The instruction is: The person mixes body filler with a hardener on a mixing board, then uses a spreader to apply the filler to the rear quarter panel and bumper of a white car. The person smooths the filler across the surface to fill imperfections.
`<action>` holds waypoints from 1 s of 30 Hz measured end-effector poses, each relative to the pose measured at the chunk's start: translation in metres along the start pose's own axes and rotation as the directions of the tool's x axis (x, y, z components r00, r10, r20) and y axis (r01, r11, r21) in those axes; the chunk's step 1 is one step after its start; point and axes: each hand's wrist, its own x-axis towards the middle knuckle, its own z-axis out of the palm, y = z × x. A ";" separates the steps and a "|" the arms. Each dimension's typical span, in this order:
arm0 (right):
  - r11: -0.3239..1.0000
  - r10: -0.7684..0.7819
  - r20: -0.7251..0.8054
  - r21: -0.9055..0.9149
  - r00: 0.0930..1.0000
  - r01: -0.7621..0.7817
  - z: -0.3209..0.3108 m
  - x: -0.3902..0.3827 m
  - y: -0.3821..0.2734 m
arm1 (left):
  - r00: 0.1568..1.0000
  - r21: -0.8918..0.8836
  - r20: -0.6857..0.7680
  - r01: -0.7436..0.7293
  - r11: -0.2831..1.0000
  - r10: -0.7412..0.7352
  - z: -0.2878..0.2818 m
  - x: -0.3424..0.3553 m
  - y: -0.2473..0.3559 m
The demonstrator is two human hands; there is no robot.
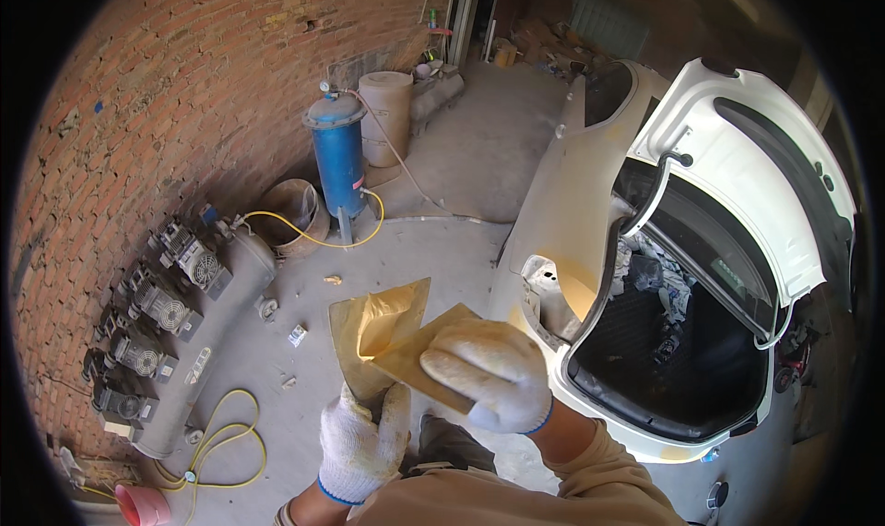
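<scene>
My left hand [364,443], in a white knit glove, grips a flat scraper plate [348,342] from below, with a mound of yellow paste [387,316] on it. My right hand [484,374], gloved likewise, has its fingers over a second flat scraper [442,323], whose edge meets the paste. Just beyond my right hand is the rear of a white car [654,448], its trunk lid [756,176] raised and bags [645,272] inside. The body panel [535,249] shows dull primer and yellowish patches.
A compressor with several pumps [189,369] lies along the brick wall [129,111], near coiled yellow hose [221,480] and a pink bucket [138,503]. A blue tank [336,162], beige barrel [385,120] and metal drum [286,208] stand farther back. Hose crosses the floor [461,166]; debris lies at the back.
</scene>
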 end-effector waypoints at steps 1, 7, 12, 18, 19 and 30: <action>0.999 0.040 -0.108 -0.019 0.993 -0.042 -0.001 0.004 0.014 | 0.999 0.023 0.028 0.030 0.999 -0.031 -0.002 0.011 -0.001; 0.996 0.081 0.018 -0.044 0.997 -0.080 0.026 0.026 0.085 | 0.995 0.225 0.092 -0.067 0.972 0.047 -0.003 0.098 -0.014; 0.987 0.163 -0.198 0.020 0.967 -0.162 0.035 0.060 0.184 | 0.994 0.443 0.106 -0.078 0.893 0.034 -0.001 0.188 -0.014; 0.973 0.108 -0.167 0.218 0.980 -0.070 0.079 0.100 0.260 | 0.929 0.677 0.116 -0.333 0.656 0.352 0.008 0.294 -0.004; 0.961 0.073 -0.113 0.272 0.991 -0.040 0.082 0.104 0.272 | 0.895 0.554 0.100 -0.412 0.723 0.434 0.009 0.313 -0.007; 0.726 0.571 -0.425 0.661 0.702 -0.191 0.092 0.183 0.382 | 0.852 -0.436 0.522 0.295 0.850 -0.028 -0.036 0.470 -0.046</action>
